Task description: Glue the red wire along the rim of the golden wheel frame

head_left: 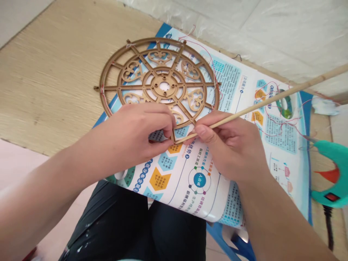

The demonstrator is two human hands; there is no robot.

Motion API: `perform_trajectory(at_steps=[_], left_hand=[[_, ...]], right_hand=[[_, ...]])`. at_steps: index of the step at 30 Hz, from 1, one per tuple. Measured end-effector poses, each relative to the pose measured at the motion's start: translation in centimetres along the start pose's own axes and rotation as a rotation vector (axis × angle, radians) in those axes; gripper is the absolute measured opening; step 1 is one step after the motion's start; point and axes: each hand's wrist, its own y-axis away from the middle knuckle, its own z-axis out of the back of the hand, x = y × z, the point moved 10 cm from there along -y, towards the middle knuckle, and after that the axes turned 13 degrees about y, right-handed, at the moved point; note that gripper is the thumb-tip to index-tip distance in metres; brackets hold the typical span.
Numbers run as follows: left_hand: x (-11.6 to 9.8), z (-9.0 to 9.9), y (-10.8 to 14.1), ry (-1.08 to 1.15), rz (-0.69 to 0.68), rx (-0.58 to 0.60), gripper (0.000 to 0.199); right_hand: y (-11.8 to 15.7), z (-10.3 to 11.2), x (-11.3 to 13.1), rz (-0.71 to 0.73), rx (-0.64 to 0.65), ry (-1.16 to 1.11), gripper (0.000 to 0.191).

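Note:
A round gold-brown wheel-shaped frame (173,86) with spokes and scroll ornaments lies on a printed poster (176,199). My left hand (146,130) is closed at its near rim, thumb and forefinger pinching around the end of a spoke. In my right hand (231,141) is a long thin wooden stick (252,107), gripped between thumb and fingers. Its narrow tip touches or nearly touches the rim beside my left thumb. Thin red and white wires run along the frame, and a red wire (210,58) loops off its far right side.
A teal glue gun (328,174) with a black cord (328,224) lies at the right. Tangled red wires (288,124) spread over the poster's right part. The wooden board (54,79) meets a plastic-covered wall (239,25) behind. A blue stool (225,243) shows below.

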Motion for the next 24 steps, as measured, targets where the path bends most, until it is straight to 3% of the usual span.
perform_trajectory(at_steps=[14,24], left_hand=[[-1.4,-0.1,-0.7,-0.158,-0.077,0.118,0.02],[-2.0,-0.5,0.5,-0.097,-0.177,0.061,0.013]], right_hand=[[0.1,-0.7,-0.9,-0.077,0.056,-0.185,0.016],[0.1,-0.8,-1.3,-0.059,0.043,-0.264,0.018]])
